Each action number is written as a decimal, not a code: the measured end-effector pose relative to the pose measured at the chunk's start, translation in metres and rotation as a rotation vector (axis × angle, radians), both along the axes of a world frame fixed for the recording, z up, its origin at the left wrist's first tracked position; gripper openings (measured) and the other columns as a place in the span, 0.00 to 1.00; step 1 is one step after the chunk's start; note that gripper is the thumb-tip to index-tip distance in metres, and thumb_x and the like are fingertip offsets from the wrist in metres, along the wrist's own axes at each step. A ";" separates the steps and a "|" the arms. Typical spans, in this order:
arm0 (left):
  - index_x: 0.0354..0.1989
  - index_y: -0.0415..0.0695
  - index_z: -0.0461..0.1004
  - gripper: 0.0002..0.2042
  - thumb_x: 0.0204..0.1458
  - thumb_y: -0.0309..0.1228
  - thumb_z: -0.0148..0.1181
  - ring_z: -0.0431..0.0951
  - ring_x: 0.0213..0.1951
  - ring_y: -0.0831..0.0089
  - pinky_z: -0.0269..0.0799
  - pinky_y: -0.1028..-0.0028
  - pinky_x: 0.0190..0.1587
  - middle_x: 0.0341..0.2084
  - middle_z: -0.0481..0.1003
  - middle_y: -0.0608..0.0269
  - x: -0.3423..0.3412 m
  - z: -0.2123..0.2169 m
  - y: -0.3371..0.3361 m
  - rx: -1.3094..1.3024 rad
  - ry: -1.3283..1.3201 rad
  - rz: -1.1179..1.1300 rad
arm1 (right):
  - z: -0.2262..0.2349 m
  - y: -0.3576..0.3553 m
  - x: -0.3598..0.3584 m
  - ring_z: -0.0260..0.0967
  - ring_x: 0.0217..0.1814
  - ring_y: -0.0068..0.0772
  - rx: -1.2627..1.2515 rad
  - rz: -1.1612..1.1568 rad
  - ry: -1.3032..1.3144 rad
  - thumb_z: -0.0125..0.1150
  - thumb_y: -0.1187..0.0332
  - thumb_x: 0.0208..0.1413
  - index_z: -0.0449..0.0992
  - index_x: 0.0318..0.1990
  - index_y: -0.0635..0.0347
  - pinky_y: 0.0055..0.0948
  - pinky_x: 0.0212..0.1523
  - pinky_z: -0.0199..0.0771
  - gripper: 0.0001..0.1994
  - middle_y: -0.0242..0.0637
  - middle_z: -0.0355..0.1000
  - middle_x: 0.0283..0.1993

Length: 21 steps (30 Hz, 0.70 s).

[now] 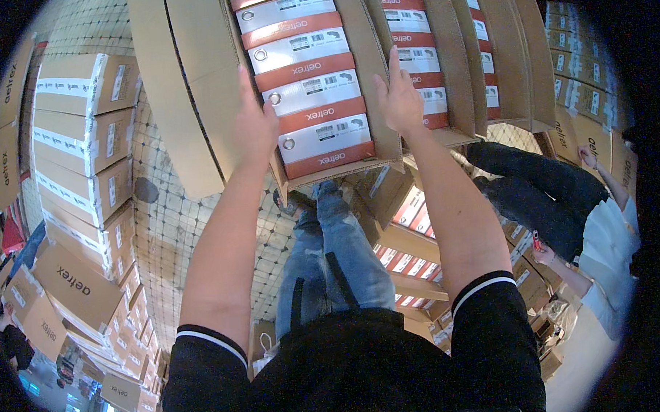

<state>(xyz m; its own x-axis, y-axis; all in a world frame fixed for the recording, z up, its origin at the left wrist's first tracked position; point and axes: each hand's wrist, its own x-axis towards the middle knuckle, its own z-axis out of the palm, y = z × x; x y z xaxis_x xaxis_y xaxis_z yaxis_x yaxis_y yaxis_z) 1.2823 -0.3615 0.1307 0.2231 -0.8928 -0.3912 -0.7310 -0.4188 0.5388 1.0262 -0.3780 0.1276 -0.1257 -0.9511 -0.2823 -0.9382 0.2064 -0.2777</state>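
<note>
An open cardboard carton stands in front of me, its flaps folded outward. Inside is a row of white and orange shoe boxes, with printed labels and round finger holes facing up. My left hand rests at the carton's left edge, index finger stretched forward along the flap. On the right flap lies my right hand, its index finger and thumb apart. The remaining fingers of both hands are partly hidden. Neither hand shows anything lifted between its fingers.
More open cartons of shoe boxes stand to the right and below. Taped cartons are stacked at the left. A person in a light shirt at the right holds a small red tool. The floor is tiled.
</note>
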 end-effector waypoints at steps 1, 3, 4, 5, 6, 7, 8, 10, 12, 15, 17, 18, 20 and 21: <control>0.73 0.54 0.41 0.39 0.54 0.27 0.56 0.79 0.41 0.50 0.73 0.54 0.43 0.46 0.75 0.47 0.004 0.000 0.001 0.014 0.043 0.014 | 0.000 0.000 0.000 0.70 0.49 0.58 -0.003 -0.003 0.006 0.46 0.52 0.64 0.39 0.74 0.51 0.51 0.48 0.70 0.36 0.54 0.67 0.51; 0.72 0.53 0.44 0.39 0.53 0.26 0.56 0.77 0.46 0.50 0.72 0.55 0.47 0.52 0.73 0.47 0.009 -0.001 0.003 0.005 0.087 0.060 | -0.001 0.000 0.000 0.71 0.48 0.59 -0.007 -0.008 -0.002 0.46 0.52 0.64 0.39 0.73 0.50 0.52 0.48 0.71 0.36 0.55 0.68 0.51; 0.72 0.52 0.45 0.39 0.52 0.25 0.56 0.75 0.49 0.50 0.70 0.56 0.50 0.55 0.70 0.47 0.009 -0.002 0.003 -0.042 0.108 0.032 | -0.001 0.000 0.000 0.71 0.48 0.59 -0.011 -0.008 -0.016 0.46 0.52 0.63 0.40 0.73 0.50 0.53 0.48 0.71 0.36 0.55 0.68 0.52; 0.72 0.51 0.46 0.38 0.51 0.23 0.55 0.73 0.53 0.50 0.69 0.57 0.54 0.58 0.68 0.47 0.007 -0.005 0.003 -0.130 0.086 0.022 | 0.000 0.000 0.000 0.72 0.47 0.60 -0.016 -0.006 -0.029 0.47 0.53 0.63 0.40 0.73 0.49 0.54 0.49 0.72 0.36 0.55 0.68 0.52; 0.72 0.49 0.47 0.38 0.51 0.22 0.55 0.71 0.57 0.50 0.67 0.58 0.57 0.61 0.65 0.47 0.005 -0.007 0.003 -0.175 0.088 -0.010 | 0.001 0.000 0.001 0.72 0.46 0.60 -0.013 -0.005 -0.016 0.47 0.53 0.64 0.40 0.73 0.50 0.53 0.47 0.72 0.35 0.55 0.68 0.51; 0.71 0.48 0.47 0.38 0.51 0.21 0.54 0.68 0.59 0.50 0.64 0.59 0.59 0.63 0.63 0.47 0.005 -0.009 0.003 -0.255 0.096 0.010 | 0.001 0.000 0.001 0.71 0.46 0.59 -0.011 -0.004 -0.004 0.47 0.54 0.64 0.40 0.73 0.51 0.52 0.46 0.71 0.35 0.54 0.68 0.49; 0.71 0.47 0.48 0.38 0.50 0.20 0.54 0.65 0.61 0.50 0.62 0.60 0.61 0.64 0.61 0.48 0.004 -0.011 0.003 -0.290 0.130 0.004 | 0.002 -0.001 0.001 0.71 0.45 0.59 -0.010 -0.004 0.007 0.47 0.55 0.64 0.40 0.73 0.52 0.52 0.44 0.71 0.35 0.54 0.68 0.48; 0.71 0.45 0.48 0.37 0.50 0.18 0.52 0.63 0.64 0.50 0.59 0.60 0.64 0.66 0.59 0.48 0.006 -0.014 0.003 -0.323 0.152 -0.005 | 0.004 -0.002 0.002 0.71 0.44 0.60 -0.021 0.006 -0.007 0.48 0.56 0.64 0.40 0.73 0.52 0.51 0.43 0.72 0.35 0.55 0.68 0.48; 0.71 0.43 0.48 0.37 0.50 0.16 0.51 0.62 0.64 0.49 0.58 0.60 0.65 0.66 0.59 0.48 0.008 -0.014 0.004 -0.346 0.126 -0.007 | 0.005 -0.002 0.001 0.71 0.44 0.61 -0.018 0.003 -0.019 0.48 0.57 0.64 0.40 0.73 0.53 0.51 0.42 0.72 0.35 0.55 0.68 0.48; 0.71 0.44 0.49 0.36 0.50 0.16 0.50 0.62 0.64 0.49 0.58 0.59 0.64 0.65 0.60 0.47 0.010 -0.013 0.004 -0.372 0.137 -0.027 | 0.005 -0.002 0.000 0.71 0.43 0.61 -0.024 0.012 -0.034 0.49 0.58 0.64 0.41 0.73 0.54 0.51 0.42 0.72 0.35 0.55 0.68 0.48; 0.70 0.44 0.49 0.36 0.50 0.16 0.49 0.63 0.63 0.49 0.60 0.59 0.63 0.64 0.61 0.46 0.011 -0.012 0.003 -0.284 0.200 0.041 | 0.005 -0.002 0.000 0.71 0.43 0.61 -0.026 0.013 -0.043 0.49 0.58 0.64 0.41 0.73 0.55 0.51 0.42 0.72 0.35 0.55 0.67 0.48; 0.70 0.45 0.50 0.36 0.50 0.15 0.48 0.64 0.62 0.49 0.61 0.59 0.63 0.63 0.62 0.45 0.012 -0.011 0.002 -0.231 0.234 0.068 | 0.005 -0.002 -0.001 0.71 0.43 0.61 -0.021 0.010 -0.045 0.49 0.58 0.64 0.42 0.73 0.55 0.51 0.42 0.72 0.34 0.55 0.67 0.48; 0.70 0.46 0.50 0.35 0.51 0.15 0.48 0.65 0.61 0.49 0.62 0.60 0.61 0.62 0.63 0.45 0.013 -0.009 0.002 -0.276 0.164 0.036 | 0.004 -0.002 -0.001 0.72 0.40 0.61 -0.049 0.021 -0.044 0.49 0.56 0.62 0.42 0.73 0.51 0.53 0.39 0.73 0.36 0.55 0.67 0.49; 0.71 0.47 0.50 0.35 0.51 0.15 0.47 0.66 0.60 0.49 0.63 0.60 0.61 0.62 0.63 0.45 0.014 -0.009 0.002 -0.302 0.122 0.025 | 0.004 -0.003 -0.001 0.72 0.40 0.61 -0.038 0.016 -0.046 0.49 0.56 0.62 0.41 0.73 0.52 0.53 0.39 0.73 0.36 0.56 0.67 0.49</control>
